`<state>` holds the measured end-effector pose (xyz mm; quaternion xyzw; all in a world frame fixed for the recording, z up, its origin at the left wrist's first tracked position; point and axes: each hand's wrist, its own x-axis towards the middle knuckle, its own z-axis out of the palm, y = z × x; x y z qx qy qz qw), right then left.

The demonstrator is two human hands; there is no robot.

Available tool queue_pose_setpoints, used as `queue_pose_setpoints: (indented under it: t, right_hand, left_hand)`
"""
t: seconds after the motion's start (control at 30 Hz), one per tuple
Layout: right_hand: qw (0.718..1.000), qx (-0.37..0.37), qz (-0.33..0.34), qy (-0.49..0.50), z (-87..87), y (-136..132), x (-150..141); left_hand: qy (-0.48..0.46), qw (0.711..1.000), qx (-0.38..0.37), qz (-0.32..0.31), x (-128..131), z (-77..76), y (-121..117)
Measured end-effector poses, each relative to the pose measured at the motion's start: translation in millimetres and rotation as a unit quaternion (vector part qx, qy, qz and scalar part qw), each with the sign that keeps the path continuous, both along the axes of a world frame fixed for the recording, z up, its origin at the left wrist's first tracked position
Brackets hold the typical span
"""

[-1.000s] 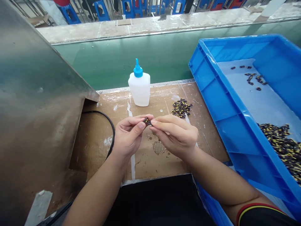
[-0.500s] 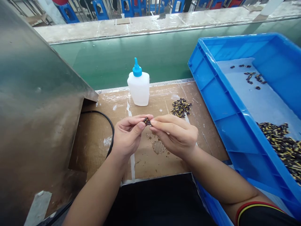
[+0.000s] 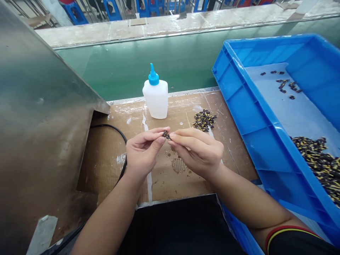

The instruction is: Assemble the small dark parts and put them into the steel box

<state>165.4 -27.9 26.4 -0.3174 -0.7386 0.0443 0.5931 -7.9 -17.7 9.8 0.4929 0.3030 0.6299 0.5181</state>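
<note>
My left hand [image 3: 143, 152] and my right hand [image 3: 198, 150] meet above the cardboard-covered bench [image 3: 170, 177]. Both pinch one small black-and-yellow part [image 3: 166, 134] between thumb and fingertips. A white glue bottle [image 3: 156, 95] with a blue nozzle cap stands upright just beyond the hands. A small heap of similar black-and-yellow parts [image 3: 204, 120] lies on the cardboard to the right of the bottle.
A large blue plastic crate [image 3: 255, 117] on the right holds many of the same parts [image 3: 321, 164], with a few more at its far end. A metal housing [image 3: 39, 134] fills the left side, and a black cable [image 3: 123, 141] runs out from it. A green conveyor belt [image 3: 170, 63] passes behind.
Both hands stay pinched on the small part with hardly any movement. The view has tilted slightly, nothing else has moved.
</note>
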Motion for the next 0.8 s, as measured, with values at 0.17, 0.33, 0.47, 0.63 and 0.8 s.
queue_pose_setpoints:
  t: [0.17,0.33,0.47,0.63,0.8]
  right_hand:
    - [1.000,-0.005,-0.005,-0.005,-0.8,0.2,0.9]
    - [1.000,0.002,-0.009,-0.006,-1.1,0.7,0.7]
    - [1.000,0.012,-0.007,-0.008,-1.1,1.1,0.4]
    - [1.000,0.009,-0.008,-0.005,-0.1,1.6,0.8]
    - [1.000,0.010,0.001,-0.002,-0.2,1.7,0.8]
  left_hand:
    - [0.026,0.999,0.016,0.039,1.8,0.0,-1.0]
    - [0.020,0.999,0.010,0.026,1.5,-1.4,-0.7]
    - [0.018,0.999,0.026,0.026,1.4,-2.9,0.1]
    - [0.056,0.995,0.046,0.064,1.5,-5.5,0.7]
    - [0.070,0.993,0.052,0.084,1.6,-5.4,-0.3]
